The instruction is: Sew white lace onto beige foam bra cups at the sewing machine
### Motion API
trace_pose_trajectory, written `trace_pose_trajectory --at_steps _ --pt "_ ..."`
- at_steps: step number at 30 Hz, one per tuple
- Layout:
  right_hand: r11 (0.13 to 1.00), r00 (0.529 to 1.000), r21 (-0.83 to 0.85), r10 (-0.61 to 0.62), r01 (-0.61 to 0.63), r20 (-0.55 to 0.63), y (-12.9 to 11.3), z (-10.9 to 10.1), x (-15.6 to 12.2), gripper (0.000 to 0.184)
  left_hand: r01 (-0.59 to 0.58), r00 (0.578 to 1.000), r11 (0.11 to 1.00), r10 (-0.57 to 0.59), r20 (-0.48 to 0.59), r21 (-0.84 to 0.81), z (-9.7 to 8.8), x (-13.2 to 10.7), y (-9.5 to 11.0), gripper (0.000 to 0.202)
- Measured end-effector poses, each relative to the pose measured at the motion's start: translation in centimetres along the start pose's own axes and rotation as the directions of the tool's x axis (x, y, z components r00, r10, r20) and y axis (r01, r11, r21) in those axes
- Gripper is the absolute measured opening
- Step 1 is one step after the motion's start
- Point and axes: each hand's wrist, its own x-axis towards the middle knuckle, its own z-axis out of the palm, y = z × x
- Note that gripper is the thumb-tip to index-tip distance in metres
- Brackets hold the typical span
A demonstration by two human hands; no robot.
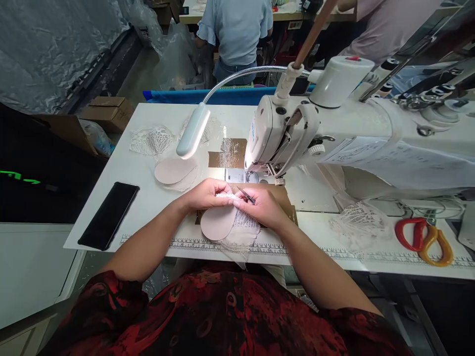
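Observation:
My left hand (210, 194) is closed, pinching the upper edge of a white lace piece (247, 228) in front of the sewing machine's needle area. Attached to or lying against the lace is a smooth pale pink cup pad (218, 223), round at its lower end. My right hand (262, 206) meets the left at the same edge, its fingers closed on the lace. It also holds a small dark pointed metal tool (246, 195), whose exact kind I cannot make out. Both hands hover close over the table, and the fingers partly hide the gripped edge.
A white sewing machine (289, 133) with a lamp (193, 131) stands just beyond my hands. Another pad (174, 170) and lace pieces (152, 140) lie left, near a black phone (109, 215). Scissors (425, 241) and more lace (358, 225) lie right. A person (235, 34) sits beyond.

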Motion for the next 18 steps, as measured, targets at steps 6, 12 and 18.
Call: trace_pose_trajectory --at_steps 6,12,18 --pt "0.999 0.999 -0.033 0.02 -0.021 -0.034 -0.3 -0.1 -0.1 0.022 -0.057 0.998 0.998 0.057 -0.012 0.002 -0.4 -0.3 0.2 0.03" --pt "1.0 1.0 -0.023 -0.007 0.007 -0.008 -0.2 -0.1 -0.2 0.021 -0.066 0.998 0.995 0.066 -0.004 0.079 0.0 -0.3 0.2 0.033" --pt "0.993 0.995 0.062 -0.094 0.097 -0.045 0.3 -0.2 -0.2 0.029 0.025 1.0 1.0 -0.025 0.0 -0.001 0.6 -0.3 0.3 0.03"
